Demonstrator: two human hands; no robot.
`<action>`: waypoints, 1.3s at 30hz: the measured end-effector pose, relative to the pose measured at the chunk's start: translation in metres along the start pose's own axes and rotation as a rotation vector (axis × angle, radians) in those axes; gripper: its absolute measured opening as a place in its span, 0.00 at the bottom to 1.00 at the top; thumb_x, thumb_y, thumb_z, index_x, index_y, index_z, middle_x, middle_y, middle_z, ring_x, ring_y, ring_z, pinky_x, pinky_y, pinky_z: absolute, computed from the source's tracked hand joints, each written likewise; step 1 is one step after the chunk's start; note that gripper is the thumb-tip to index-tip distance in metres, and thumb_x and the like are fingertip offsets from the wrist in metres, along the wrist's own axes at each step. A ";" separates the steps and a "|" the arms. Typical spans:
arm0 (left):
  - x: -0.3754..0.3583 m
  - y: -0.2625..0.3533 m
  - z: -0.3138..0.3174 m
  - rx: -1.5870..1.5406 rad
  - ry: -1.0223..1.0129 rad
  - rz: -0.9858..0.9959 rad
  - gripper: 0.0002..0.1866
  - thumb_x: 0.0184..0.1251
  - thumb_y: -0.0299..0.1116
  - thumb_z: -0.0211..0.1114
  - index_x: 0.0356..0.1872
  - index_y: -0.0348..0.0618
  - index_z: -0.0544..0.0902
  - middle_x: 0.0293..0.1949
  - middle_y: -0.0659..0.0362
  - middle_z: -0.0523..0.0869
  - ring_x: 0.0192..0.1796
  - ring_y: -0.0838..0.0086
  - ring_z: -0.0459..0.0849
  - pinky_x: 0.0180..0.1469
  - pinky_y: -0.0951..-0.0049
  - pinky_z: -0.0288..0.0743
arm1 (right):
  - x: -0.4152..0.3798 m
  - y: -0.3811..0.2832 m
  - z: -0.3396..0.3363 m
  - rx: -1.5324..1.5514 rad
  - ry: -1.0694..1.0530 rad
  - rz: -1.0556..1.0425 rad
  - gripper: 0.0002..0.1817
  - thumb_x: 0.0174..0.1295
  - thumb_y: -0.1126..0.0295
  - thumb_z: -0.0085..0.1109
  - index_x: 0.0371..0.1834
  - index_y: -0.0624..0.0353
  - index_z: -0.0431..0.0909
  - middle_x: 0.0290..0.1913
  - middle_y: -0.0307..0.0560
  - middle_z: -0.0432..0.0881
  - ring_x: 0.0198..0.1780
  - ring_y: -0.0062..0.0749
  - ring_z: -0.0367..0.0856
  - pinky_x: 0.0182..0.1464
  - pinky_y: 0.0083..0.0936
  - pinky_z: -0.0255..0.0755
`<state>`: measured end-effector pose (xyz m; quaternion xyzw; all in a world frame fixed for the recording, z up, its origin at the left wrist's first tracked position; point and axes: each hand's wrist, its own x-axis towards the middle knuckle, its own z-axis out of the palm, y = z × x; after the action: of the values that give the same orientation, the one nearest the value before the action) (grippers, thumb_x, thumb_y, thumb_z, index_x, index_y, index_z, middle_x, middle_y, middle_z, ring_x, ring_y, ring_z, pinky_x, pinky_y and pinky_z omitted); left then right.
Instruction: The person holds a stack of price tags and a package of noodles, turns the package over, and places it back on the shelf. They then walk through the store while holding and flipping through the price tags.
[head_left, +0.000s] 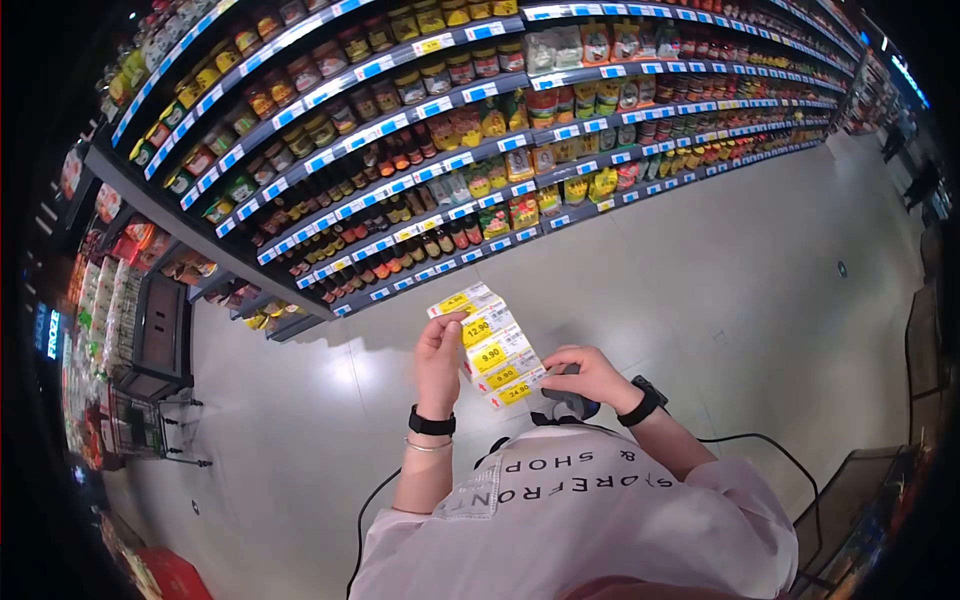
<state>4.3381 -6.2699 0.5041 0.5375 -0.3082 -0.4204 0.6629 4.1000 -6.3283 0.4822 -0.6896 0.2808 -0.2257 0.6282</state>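
A strip of yellow and white price labels [491,345] is held in front of my body, its printed side up. My left hand [438,352] pinches its upper left edge between thumb and fingers. At the lower right corner, my right hand [585,378] has thumb and fingers closed on the strip. Prices such as 12.90, 9.90 and 24.90 are readable. Below the strip, a dark shoe [572,403] partly shows. A black band [431,421] is on my left wrist and a dark watch [642,400] on my right.
Long shelves [400,120] of jars, bottles and packets, with price tags along their edges, curve across the front. A wheeled cart [150,430] and a dark display stand [160,330] are on the left. Wooden crates [860,500] stand at the lower right. Grey floor [700,290] lies between.
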 end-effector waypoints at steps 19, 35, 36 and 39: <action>-0.002 0.014 0.026 0.016 -0.095 0.073 0.10 0.70 0.28 0.52 0.45 0.35 0.79 0.45 0.58 0.82 0.47 0.79 0.77 0.52 0.78 0.70 | 0.020 -0.006 0.008 0.096 0.173 0.010 0.09 0.59 0.68 0.61 0.30 0.64 0.80 0.26 0.36 0.81 0.31 0.14 0.75 0.34 0.14 0.69; 0.004 0.015 0.029 0.044 -0.219 0.081 0.11 0.66 0.24 0.58 0.49 0.36 0.77 0.47 0.56 0.80 0.47 0.78 0.78 0.50 0.78 0.72 | 0.022 0.005 0.007 0.162 0.228 -0.099 0.09 0.60 0.68 0.60 0.34 0.64 0.80 0.27 0.37 0.82 0.30 0.14 0.76 0.33 0.15 0.70; 0.005 0.018 0.032 0.039 -0.228 0.100 0.11 0.66 0.24 0.57 0.49 0.36 0.77 0.48 0.56 0.80 0.47 0.78 0.78 0.50 0.78 0.72 | 0.022 0.003 0.007 0.206 0.252 -0.111 0.09 0.60 0.68 0.60 0.34 0.64 0.80 0.28 0.37 0.82 0.30 0.14 0.76 0.33 0.15 0.70; 0.012 0.029 0.042 0.021 -0.264 0.125 0.11 0.67 0.23 0.55 0.49 0.35 0.77 0.47 0.56 0.80 0.48 0.77 0.78 0.51 0.78 0.71 | 0.023 -0.006 -0.001 0.241 0.296 -0.131 0.08 0.60 0.69 0.60 0.34 0.64 0.80 0.28 0.36 0.81 0.31 0.13 0.76 0.33 0.15 0.70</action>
<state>4.3138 -6.2974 0.5416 0.4641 -0.4302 -0.4420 0.6357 4.1164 -6.3441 0.4872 -0.5855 0.2956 -0.3968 0.6421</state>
